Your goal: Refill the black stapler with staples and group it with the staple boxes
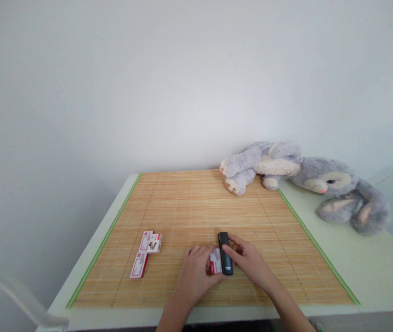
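My left hand (198, 269) curls around a small red-and-white box (215, 262), thumb at its near end and fingers at the far end. Right beside that box, a black stapler (226, 253) lies lengthwise, pointing away from me. My right hand (247, 259) grips the stapler from its right side, with the thumb on top and the fingers partly hidden. The box and the stapler appear to touch along their sides. To the left lie two flat white boxes with red edges, a far one (145, 240) and a near one (139, 265), next to a smaller white box (155, 243) with a dark picture.
A bamboo mat (189, 203) with green edging covers much of the white table (372, 263). A grey plush rabbit (279, 161) lies at the back right, partly on the mat. Behind stands a plain wall (169, 92). A pale curved bar (16, 295) shows at lower left.
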A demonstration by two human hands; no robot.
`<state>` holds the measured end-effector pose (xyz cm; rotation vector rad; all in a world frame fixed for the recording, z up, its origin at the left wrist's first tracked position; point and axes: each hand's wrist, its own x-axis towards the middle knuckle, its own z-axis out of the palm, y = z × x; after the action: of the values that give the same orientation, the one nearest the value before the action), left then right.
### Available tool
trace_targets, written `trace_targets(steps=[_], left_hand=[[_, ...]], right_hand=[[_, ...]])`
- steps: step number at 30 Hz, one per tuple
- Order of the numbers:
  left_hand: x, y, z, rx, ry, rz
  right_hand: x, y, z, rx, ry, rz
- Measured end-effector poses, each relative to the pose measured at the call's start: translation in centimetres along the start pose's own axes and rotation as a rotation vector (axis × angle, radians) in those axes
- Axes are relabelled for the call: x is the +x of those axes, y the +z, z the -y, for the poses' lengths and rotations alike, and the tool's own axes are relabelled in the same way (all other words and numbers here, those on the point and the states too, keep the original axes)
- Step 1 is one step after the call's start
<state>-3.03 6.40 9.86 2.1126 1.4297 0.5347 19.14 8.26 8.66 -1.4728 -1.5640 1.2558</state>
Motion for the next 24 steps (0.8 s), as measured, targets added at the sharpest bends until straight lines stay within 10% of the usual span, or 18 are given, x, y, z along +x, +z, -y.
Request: trace_targets(steps=[13,20,24], left_hand=[[-1.1,-1.6,1.9,-0.074,-0.187,-0.087],[-3.8,-8.9,10.4,0.108,-0.474,-0.682],[-4.7,-11.0,14.6,0.167,-0.62,-0.634]], right_hand=[[-1.0,-0.9,-0.9,0.227,0.106,0.01],[-2.2,-1.9,-1.7,0.301,0.142,-0.024],[-2.2,-1.6,-1.4,0.293,0.139,-0.027]])
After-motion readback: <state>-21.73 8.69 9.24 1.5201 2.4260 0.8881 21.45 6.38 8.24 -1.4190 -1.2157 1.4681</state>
